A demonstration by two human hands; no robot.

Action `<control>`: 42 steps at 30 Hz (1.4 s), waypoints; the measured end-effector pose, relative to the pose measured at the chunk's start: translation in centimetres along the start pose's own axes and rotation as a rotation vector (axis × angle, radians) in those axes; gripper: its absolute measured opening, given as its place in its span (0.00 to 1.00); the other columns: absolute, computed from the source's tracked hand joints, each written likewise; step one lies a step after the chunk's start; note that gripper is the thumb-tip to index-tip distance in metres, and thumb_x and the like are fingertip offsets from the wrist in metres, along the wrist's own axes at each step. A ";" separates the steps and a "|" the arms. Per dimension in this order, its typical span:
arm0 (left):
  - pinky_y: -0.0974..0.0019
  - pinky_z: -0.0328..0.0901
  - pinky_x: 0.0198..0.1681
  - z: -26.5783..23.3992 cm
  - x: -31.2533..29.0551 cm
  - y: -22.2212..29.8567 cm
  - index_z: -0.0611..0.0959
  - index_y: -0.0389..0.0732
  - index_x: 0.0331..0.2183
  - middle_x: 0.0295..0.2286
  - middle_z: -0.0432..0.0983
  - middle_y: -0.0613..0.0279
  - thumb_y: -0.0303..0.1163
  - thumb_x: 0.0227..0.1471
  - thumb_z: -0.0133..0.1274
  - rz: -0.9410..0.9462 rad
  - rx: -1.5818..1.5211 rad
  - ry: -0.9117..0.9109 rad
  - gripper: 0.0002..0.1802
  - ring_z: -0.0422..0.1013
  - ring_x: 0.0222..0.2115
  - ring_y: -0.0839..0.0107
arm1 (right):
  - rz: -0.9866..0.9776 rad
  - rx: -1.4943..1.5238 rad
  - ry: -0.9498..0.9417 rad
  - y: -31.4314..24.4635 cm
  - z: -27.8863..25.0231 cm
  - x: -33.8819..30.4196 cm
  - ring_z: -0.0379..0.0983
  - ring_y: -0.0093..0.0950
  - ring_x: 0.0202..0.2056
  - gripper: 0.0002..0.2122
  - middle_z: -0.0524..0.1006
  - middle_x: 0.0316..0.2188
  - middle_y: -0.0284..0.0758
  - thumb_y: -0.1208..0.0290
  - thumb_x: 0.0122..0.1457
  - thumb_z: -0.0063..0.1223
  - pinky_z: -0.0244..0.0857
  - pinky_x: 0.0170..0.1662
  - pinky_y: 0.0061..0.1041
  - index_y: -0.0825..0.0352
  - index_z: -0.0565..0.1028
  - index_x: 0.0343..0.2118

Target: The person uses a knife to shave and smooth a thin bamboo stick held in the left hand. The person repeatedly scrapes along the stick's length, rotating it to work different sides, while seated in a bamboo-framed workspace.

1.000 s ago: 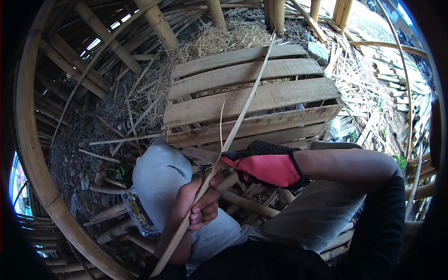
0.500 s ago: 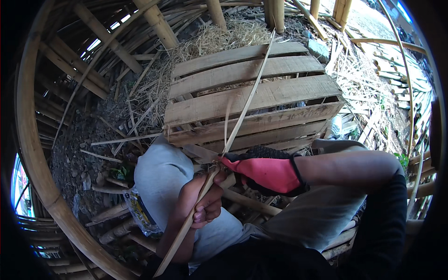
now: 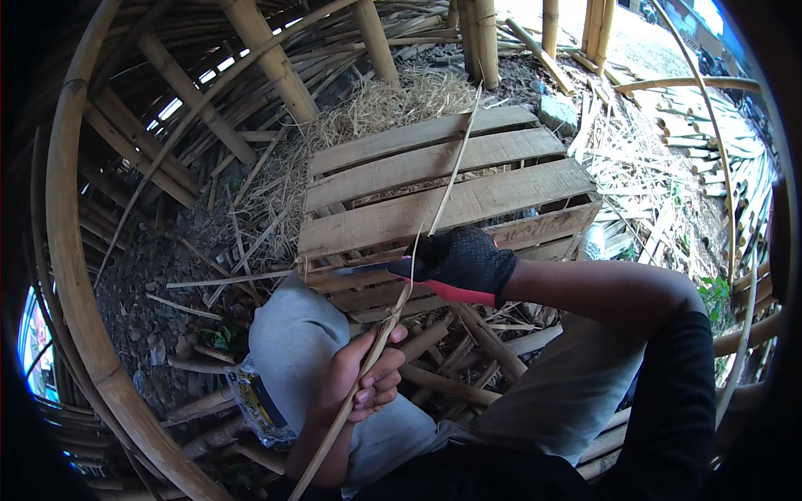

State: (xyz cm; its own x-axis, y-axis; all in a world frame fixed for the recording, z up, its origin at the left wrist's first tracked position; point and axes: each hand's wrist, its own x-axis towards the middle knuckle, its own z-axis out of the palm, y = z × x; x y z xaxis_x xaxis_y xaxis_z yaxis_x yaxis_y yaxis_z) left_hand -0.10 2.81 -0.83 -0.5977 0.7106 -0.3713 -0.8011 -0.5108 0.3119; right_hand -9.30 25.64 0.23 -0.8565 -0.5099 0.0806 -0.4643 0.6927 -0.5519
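Note:
A long, narrow bamboo strip [image 3: 452,177] runs slantwise from my lap up over a slatted wooden crate [image 3: 376,230]. My bare left hand [image 3: 368,380] is closed round its lower part, between my knees. Farther up the strip, my right hand [image 3: 464,265], in a black and red glove, is closed on a knife. The knife's blade [image 3: 361,269] points left past the strip, above my left knee; its handle is hidden in the glove. A thin curved sliver [image 3: 415,255] rises from the strip beside the glove.
Straw [image 3: 388,104] and bamboo scraps lie around the crate. Bamboo posts [image 3: 480,46] stand behind it, and a thick bent bamboo pole [image 3: 71,275] curves down the left. A clear plastic packet [image 3: 257,402] lies by my left knee. Cut bamboo [image 3: 710,154] is stacked at right.
My right hand has moved up the strip, away from my left hand, with the knife. The sliver now stands nearer the glove. My left hand keeps its hold.

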 end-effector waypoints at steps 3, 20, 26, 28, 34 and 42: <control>0.77 0.54 0.07 -0.3 0.1 0.1 0.66 0.40 0.40 0.12 0.61 0.68 0.39 0.70 0.26 0.026 -0.048 -0.048 0.16 0.58 0.06 0.79 | -0.010 -0.029 0.066 0.3 0.4 1.1 0.78 0.45 0.36 0.19 0.81 0.33 0.43 0.47 0.63 0.49 0.71 0.42 0.39 0.59 0.81 0.39; 0.80 0.50 0.07 -1.7 -3.0 2.5 0.65 0.43 0.42 0.12 0.57 0.75 0.47 0.70 0.29 -0.022 0.157 0.027 0.18 0.54 0.06 0.85 | -0.009 -0.206 0.153 2.4 -1.0 3.7 0.79 0.38 0.41 0.14 0.81 0.41 0.37 0.55 0.66 0.44 0.72 0.45 0.35 0.52 0.81 0.43; 0.81 0.48 0.05 -2.2 -2.8 1.9 0.65 0.45 0.38 0.10 0.56 0.76 0.47 0.70 0.28 -0.026 0.056 -0.010 0.18 0.53 0.04 0.85 | 0.519 0.201 -0.063 1.8 -3.3 2.9 0.78 0.31 0.32 0.14 0.81 0.30 0.35 0.59 0.64 0.47 0.70 0.39 0.32 0.63 0.81 0.38; 0.79 0.49 0.04 -2.5 -2.3 1.9 0.66 0.45 0.38 0.10 0.59 0.73 0.44 0.71 0.27 -0.043 0.034 -0.034 0.17 0.55 0.04 0.83 | 0.798 0.446 -0.143 1.8 -1.6 2.2 0.77 0.32 0.33 0.24 0.81 0.33 0.36 0.46 0.67 0.41 0.70 0.40 0.33 0.64 0.80 0.44; 0.78 0.49 0.03 -2.4 -2.5 1.9 0.66 0.46 0.37 0.09 0.57 0.73 0.44 0.71 0.26 -0.043 0.024 0.036 0.17 0.56 0.04 0.83 | 0.521 0.554 -0.235 1.1 -0.5 1.6 0.75 0.33 0.27 0.25 0.78 0.24 0.36 0.48 0.68 0.37 0.69 0.35 0.34 0.66 0.78 0.40; 0.78 0.46 0.05 -1.5 -2.2 1.7 0.66 0.48 0.35 0.09 0.55 0.75 0.50 0.70 0.28 -0.081 0.218 0.128 0.18 0.52 0.04 0.85 | 0.553 0.475 -0.312 -2.1 0.4 0.1 0.72 0.28 0.23 0.29 0.73 0.19 0.33 0.42 0.67 0.38 0.65 0.27 0.29 0.67 0.77 0.26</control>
State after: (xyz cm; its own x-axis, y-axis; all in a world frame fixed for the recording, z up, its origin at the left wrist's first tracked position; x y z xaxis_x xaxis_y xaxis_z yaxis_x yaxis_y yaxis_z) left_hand -0.19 -0.38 -0.76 -0.5421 0.6708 -0.5062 -0.8290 -0.3282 0.4528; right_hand -8.32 23.97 1.04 -0.7997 -0.3234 -0.5059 0.2160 0.6312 -0.7449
